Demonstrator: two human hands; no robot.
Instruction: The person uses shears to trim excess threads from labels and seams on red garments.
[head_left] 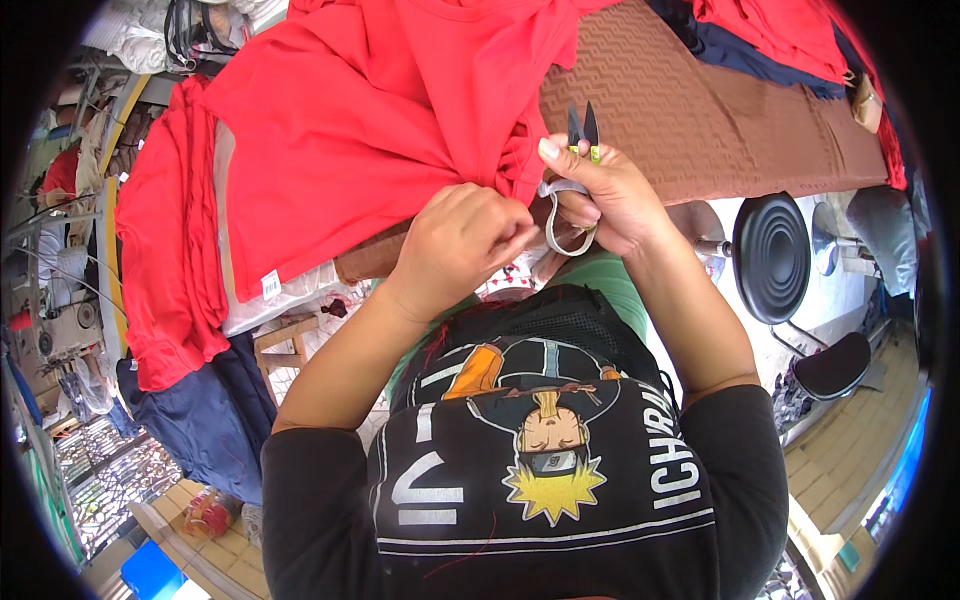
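Both hands pinch red cloth (380, 110); right hand (600, 195) grips snips (583, 130).

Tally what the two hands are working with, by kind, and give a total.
Red garment pinched by the left hand: 1
Thread snips held in the right hand: 1
Grey loop on the snips, around the fingers: 1
Total: 3

A shirt (370, 110) is lying on the worktop (700, 120), its near edge gathered between both hands. The snips (583, 130) are sitting right of that edge. A stool (772, 257) is standing near right; more garments (165, 240) are hanging left.
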